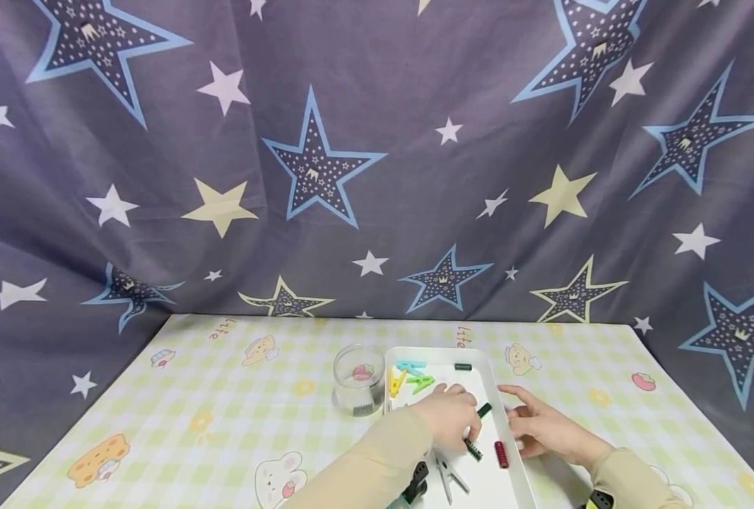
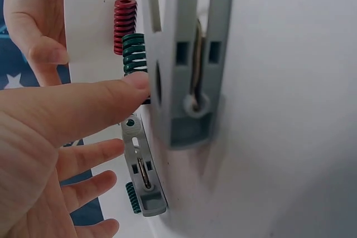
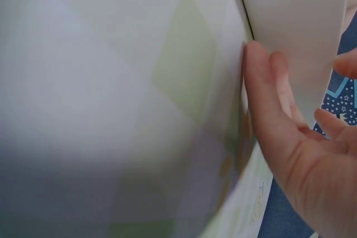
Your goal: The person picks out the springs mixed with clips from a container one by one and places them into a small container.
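From where I stand, the piece that matters is a dark green spring lying aslant in the white tray on the table, between a grey clip and a red spring. I'd judge it small and light but stiff, probably coiled metal, hard to harm and inclined to roll or slip off a fingertip; the best hold would be a thumb-and-finger pinch across the middle of the coils rather than on the ends, where it could twist away. The left hand comes down over it from the near left, forearm slanting across the tray's near side, wrist low, back of the hand upward. In the left wrist view its thumb stretches straight across the spring, tip against or just in front of the coils, and three fingers spread loosely below; whether a hidden index finger closes the pinch, I can't tell. The right hand stands outside the tray's right wall, empty, its fingers loosely extended with the tips at that side, perhaps steadying it. Another dark green spring lies just beyond the left hand's fingers.
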Action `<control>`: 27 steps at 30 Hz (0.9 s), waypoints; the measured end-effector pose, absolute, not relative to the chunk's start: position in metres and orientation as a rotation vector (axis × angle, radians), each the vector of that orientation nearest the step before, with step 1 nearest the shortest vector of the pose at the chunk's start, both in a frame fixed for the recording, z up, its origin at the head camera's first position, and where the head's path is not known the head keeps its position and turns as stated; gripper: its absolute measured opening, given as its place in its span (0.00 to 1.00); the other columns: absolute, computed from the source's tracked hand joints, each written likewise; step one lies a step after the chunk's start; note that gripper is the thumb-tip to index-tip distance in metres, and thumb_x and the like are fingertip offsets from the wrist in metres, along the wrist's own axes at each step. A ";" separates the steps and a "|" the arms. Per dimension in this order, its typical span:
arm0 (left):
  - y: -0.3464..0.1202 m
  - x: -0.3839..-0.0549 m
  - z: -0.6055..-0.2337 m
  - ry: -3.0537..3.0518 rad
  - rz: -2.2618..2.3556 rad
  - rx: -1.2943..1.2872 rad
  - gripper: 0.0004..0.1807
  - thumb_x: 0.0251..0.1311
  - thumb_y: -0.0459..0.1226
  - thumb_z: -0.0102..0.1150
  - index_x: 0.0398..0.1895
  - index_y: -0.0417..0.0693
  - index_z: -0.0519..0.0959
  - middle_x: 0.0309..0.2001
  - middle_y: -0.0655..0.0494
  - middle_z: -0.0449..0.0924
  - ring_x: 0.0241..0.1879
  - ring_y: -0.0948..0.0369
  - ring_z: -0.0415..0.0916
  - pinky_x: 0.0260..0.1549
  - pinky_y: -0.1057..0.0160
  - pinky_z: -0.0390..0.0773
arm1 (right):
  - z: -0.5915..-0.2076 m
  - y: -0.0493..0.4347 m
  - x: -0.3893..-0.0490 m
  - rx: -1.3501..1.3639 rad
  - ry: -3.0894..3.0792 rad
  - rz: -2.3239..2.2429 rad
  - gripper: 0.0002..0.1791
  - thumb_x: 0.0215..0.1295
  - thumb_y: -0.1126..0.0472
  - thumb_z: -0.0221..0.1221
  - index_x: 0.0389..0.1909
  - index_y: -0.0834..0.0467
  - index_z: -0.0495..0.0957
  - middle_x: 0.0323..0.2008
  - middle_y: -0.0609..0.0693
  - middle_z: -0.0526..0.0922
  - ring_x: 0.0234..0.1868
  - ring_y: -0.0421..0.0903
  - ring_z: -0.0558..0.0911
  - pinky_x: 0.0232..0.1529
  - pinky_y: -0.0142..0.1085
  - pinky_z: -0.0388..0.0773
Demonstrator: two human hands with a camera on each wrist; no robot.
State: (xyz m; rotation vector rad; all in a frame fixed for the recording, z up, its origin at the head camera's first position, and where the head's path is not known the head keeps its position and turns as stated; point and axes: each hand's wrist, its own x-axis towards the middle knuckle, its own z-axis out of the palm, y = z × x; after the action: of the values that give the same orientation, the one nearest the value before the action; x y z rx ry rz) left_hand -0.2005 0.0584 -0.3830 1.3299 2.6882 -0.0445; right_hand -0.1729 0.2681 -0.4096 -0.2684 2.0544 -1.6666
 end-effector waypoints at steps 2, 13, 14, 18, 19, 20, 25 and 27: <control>0.059 -0.201 -0.384 2.687 -0.044 1.336 0.06 0.47 0.43 0.71 0.26 0.66 0.82 0.45 0.71 0.75 0.54 0.67 0.65 0.63 0.53 0.64 | -0.410 0.268 -0.173 -0.264 2.052 -1.667 0.42 0.58 0.69 0.48 0.71 0.65 0.36 0.42 0.53 0.75 0.39 0.45 0.81 0.38 0.42 0.81; 0.059 -0.201 -0.386 2.687 -0.014 1.347 0.07 0.45 0.42 0.72 0.23 0.65 0.81 0.40 0.71 0.74 0.49 0.68 0.66 0.62 0.54 0.65 | -0.411 0.269 -0.174 -0.246 2.059 -1.665 0.42 0.57 0.69 0.47 0.71 0.64 0.37 0.41 0.53 0.75 0.39 0.45 0.81 0.37 0.41 0.81; 0.059 -0.201 -0.386 2.687 -0.012 1.349 0.07 0.45 0.42 0.72 0.23 0.64 0.81 0.39 0.70 0.74 0.49 0.68 0.66 0.62 0.54 0.65 | -0.411 0.269 -0.174 -0.247 2.057 -1.667 0.42 0.57 0.69 0.47 0.71 0.64 0.37 0.41 0.53 0.75 0.39 0.45 0.82 0.37 0.41 0.81; 0.059 -0.201 -0.385 2.690 -0.016 1.351 0.07 0.45 0.42 0.72 0.22 0.64 0.80 0.40 0.70 0.75 0.49 0.68 0.66 0.61 0.55 0.65 | -0.410 0.269 -0.174 -0.256 2.050 -1.672 0.43 0.57 0.69 0.47 0.71 0.64 0.37 0.41 0.52 0.75 0.39 0.45 0.82 0.38 0.42 0.81; 0.059 -0.201 -0.385 2.690 -0.018 1.353 0.07 0.46 0.42 0.72 0.22 0.64 0.80 0.41 0.70 0.75 0.49 0.68 0.66 0.61 0.55 0.65 | -0.410 0.269 -0.174 -0.256 2.050 -1.672 0.43 0.56 0.69 0.47 0.71 0.64 0.36 0.41 0.52 0.75 0.39 0.45 0.82 0.38 0.42 0.81; 0.059 -0.201 -0.385 2.690 -0.018 1.351 0.07 0.46 0.42 0.72 0.22 0.64 0.80 0.42 0.70 0.75 0.50 0.68 0.66 0.61 0.55 0.65 | -0.410 0.269 -0.173 -0.256 2.051 -1.672 0.43 0.56 0.69 0.47 0.71 0.64 0.36 0.41 0.52 0.75 0.39 0.45 0.82 0.38 0.42 0.81; 0.059 -0.200 -0.385 2.694 -0.030 1.355 0.07 0.47 0.43 0.71 0.22 0.64 0.80 0.42 0.70 0.75 0.50 0.68 0.66 0.60 0.55 0.66 | -0.411 0.269 -0.174 -0.244 2.062 -1.663 0.43 0.56 0.69 0.47 0.71 0.64 0.36 0.41 0.53 0.75 0.40 0.45 0.82 0.38 0.42 0.81; 0.058 -0.200 -0.385 2.697 -0.038 1.358 0.07 0.47 0.43 0.71 0.22 0.64 0.80 0.42 0.70 0.75 0.50 0.68 0.66 0.60 0.56 0.66 | -0.412 0.269 -0.174 -0.238 2.068 -1.658 0.43 0.57 0.69 0.47 0.71 0.64 0.36 0.41 0.52 0.75 0.40 0.45 0.82 0.37 0.42 0.81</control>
State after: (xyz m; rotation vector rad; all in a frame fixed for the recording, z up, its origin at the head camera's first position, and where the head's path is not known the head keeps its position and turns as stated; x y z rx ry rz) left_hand -0.2002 0.0583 -0.3847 1.3580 2.6970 -0.0382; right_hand -0.1739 0.2693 -0.4118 -0.2377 2.0675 -1.6580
